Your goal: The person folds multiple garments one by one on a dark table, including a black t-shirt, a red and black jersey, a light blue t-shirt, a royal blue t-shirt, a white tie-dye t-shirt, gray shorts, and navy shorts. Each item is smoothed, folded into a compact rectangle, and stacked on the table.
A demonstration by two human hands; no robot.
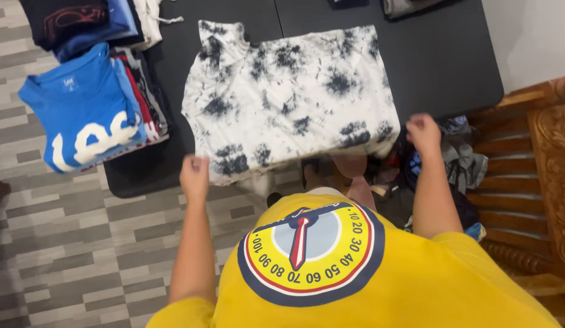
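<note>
Nearest the camera, a yellow shirt point(355, 273) with a round printed badge fills the lower frame and hides the person's body and legs. The left hand point(194, 175) is curled at the near left corner of the white and black tie-dye shirt point(288, 97); whether its fingers pinch the cloth cannot be told. The right hand point(423, 133) is also curled, at the shirt's near right corner, its grip equally unclear.

The tie-dye shirt lies folded flat on the black table point(440, 54), its near edge hanging slightly over the table's front edge. Under that edge, a heap of loose clothes point(452, 158) lies partly hidden beside a carved wooden chair point(537, 182), which is cut off at the right.

On the table's left end sits a stack of folded clothes point(88, 109), a blue shirt on top, overhanging the edge. Further stacks behind are cut off by the frame. The table's far right is bare.
</note>
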